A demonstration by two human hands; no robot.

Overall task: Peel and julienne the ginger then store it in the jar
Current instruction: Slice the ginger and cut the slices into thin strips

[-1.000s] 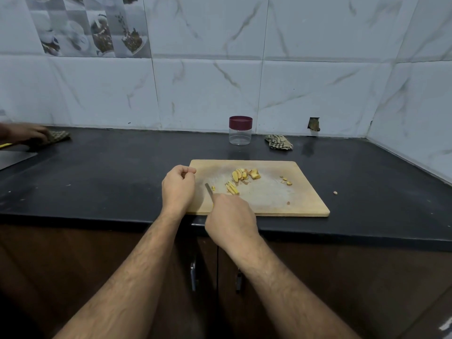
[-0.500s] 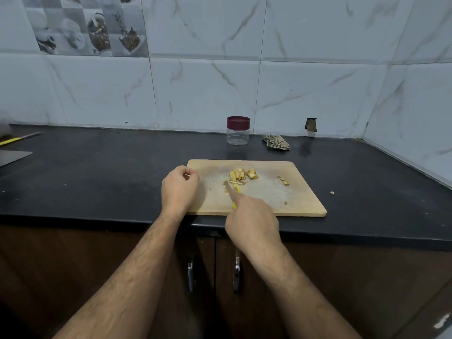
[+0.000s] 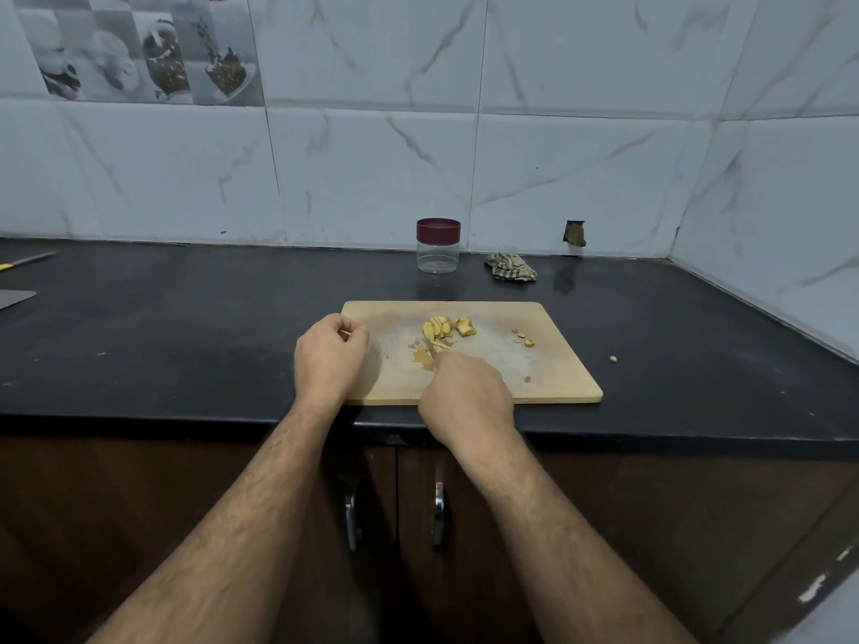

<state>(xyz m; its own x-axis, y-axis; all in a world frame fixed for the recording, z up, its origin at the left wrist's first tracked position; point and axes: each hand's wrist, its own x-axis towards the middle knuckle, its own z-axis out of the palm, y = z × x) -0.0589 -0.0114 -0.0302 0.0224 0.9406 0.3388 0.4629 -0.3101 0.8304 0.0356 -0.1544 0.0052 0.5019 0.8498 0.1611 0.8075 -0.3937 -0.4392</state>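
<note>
I see the cutting board (image 3: 548,364) at the counter's (image 3: 186,346) front edge, with bare counter at 3 and 9 o'clock. The ginger (image 3: 444,328) lies on the board — the jar (image 3: 438,246) at 12 o'clock by the wall. My left hand (image 3: 330,360) is clenched, empty; my right hand (image 3: 465,397) grasps the knife (image 3: 434,351), which has moved right, to the slices.

pale yellow ginger slices (image 3: 444,329) lie piled mid-board; lidded clear jar (image 3: 438,246) stands upright behind.
</note>
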